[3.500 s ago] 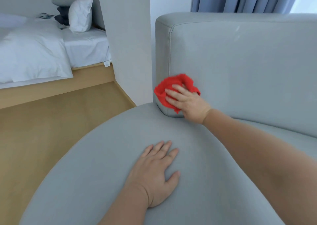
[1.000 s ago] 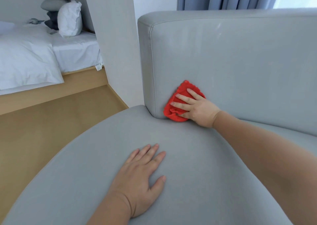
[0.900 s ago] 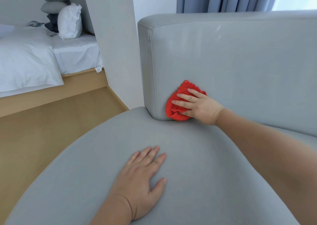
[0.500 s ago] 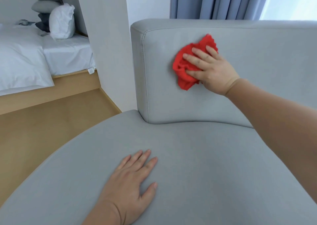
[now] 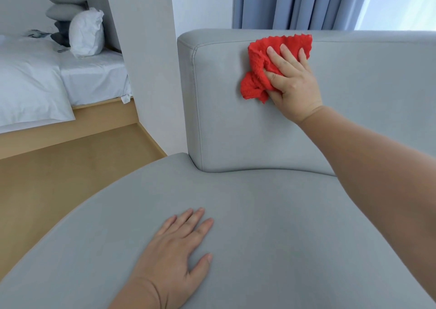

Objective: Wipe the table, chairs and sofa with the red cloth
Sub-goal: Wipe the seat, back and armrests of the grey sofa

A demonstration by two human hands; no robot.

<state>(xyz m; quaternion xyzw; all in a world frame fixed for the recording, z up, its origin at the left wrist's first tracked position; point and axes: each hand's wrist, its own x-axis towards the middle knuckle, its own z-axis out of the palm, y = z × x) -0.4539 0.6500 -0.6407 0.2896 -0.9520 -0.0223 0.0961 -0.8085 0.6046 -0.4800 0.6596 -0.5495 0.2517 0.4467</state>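
The right hand (image 5: 291, 80) presses the crumpled red cloth (image 5: 259, 72) with flat fingers (image 5: 286, 54) on the backrest of the grey fabric sofa (image 5: 236, 131), near its top edge; the left hand (image 5: 174, 249) lies released on the seat. Not clasped, the cloth may slip down

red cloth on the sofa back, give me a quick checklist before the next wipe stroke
1. Red cloth held against the sofa backrest by the right hand: ok, fingers press it near the top edge.
2. Cloth spread flat: not ok, it is bunched in folds on the thumb side.
3. Left hand braced: ok, it rests flat on the seat cushion.
4. Path along the backrest to the right free: ok, only bare fabric shows there.
5. Cloth clean enough to go on: cannot tell.
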